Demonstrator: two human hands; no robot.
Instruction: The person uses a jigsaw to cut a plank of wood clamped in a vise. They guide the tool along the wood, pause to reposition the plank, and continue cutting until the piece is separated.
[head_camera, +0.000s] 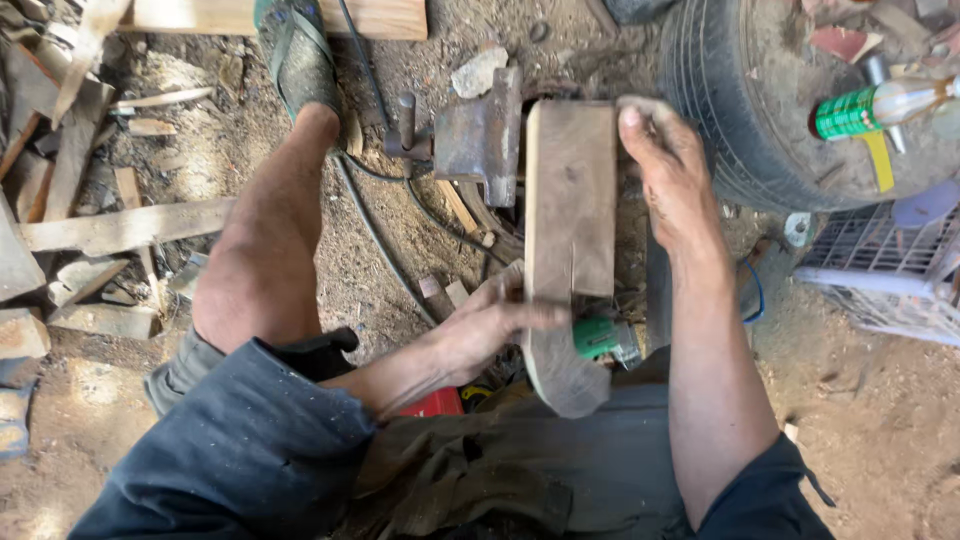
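Scrap timber (120, 228) lies on the dirt floor (870, 410) at left, beside a bare leg (265, 250) with a sandalled foot. The left hand (490, 325) lies flat, fingers (535, 315) stretched open against the near part of the wooden board (570, 200). A green power tool (603, 338) sits beneath. The right hand (672, 170) grips the board's far corner, fingers curled on its edge. A tyre (720, 110) stands right.

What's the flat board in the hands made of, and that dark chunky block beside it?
The board looks like bare, unpainted wood: pale brown, grain lines, a cut slit near its lower end. The block seems to be heavy metal, probably iron or steel: dark, rusty brown and rough.
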